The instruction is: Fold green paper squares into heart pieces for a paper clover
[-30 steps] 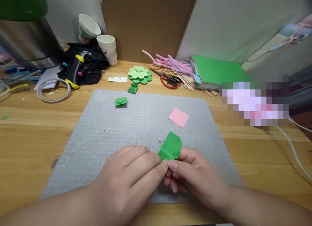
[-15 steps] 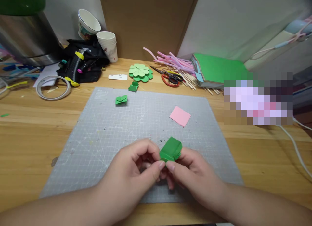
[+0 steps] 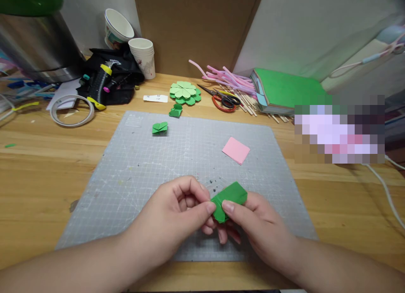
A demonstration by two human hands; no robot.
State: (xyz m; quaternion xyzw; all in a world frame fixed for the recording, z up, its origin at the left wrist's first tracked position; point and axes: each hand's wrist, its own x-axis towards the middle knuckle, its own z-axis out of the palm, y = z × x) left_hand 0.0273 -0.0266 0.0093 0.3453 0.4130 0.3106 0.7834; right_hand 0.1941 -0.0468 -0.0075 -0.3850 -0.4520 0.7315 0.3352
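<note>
A folded piece of green paper [image 3: 232,194] is held between both hands above the grey cutting mat [image 3: 126,179]. My left hand [image 3: 182,208] pinches its left corner between thumb and forefinger. My right hand [image 3: 256,217] grips it from the right, thumb pressed on top and the other fingers underneath, partly hidden. Beyond the hands lies a square of pink paper [image 3: 236,150] on the mat. Two small folded green paper pieces, one nearer [image 3: 160,127] and one farther [image 3: 175,110], rest toward the mat's far left.
Behind the mat are green paper clovers [image 3: 183,90], scissors [image 3: 224,101], pink pipe cleaners [image 3: 229,80], wooden sticks [image 3: 248,104] and a green book [image 3: 291,88]. To the left are a tape roll [image 3: 54,116], a glue gun [image 3: 100,86] and paper cups [image 3: 143,59]. A white cable [image 3: 384,192] runs along the right.
The green paper has turned in my fingers and now shows a longer face with a folded end toward the lower left. My right thumb has shifted onto its top. The view has moved slightly.
</note>
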